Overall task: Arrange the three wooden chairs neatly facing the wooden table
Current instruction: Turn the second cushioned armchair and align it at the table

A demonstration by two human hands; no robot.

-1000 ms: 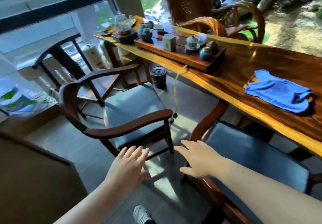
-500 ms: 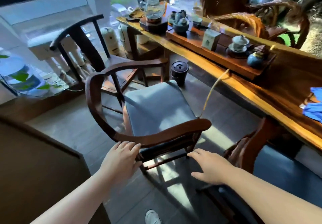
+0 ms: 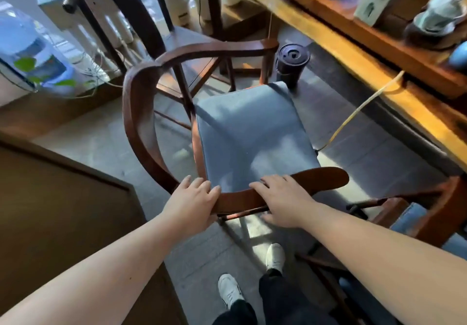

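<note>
The middle wooden chair has a curved armrail and a blue seat cushion. Its open front points right, toward the long wooden table. My left hand and my right hand both grip the chair's near armrest, fingers over the top of the rail. A darker chair stands behind it at the top left. The third chair, also blue-cushioned, shows partly at the lower right under the table edge.
A dark lidded canister stands on the floor by the chair's far arm. A yellow cord hangs from the table to the floor. A tea tray with teaware sits on the table. A brown cabinet is close on my left.
Both hands moved forward from above the floor onto the chair's near armrest and closed on it. My view came closer and tilted down over the chair.
</note>
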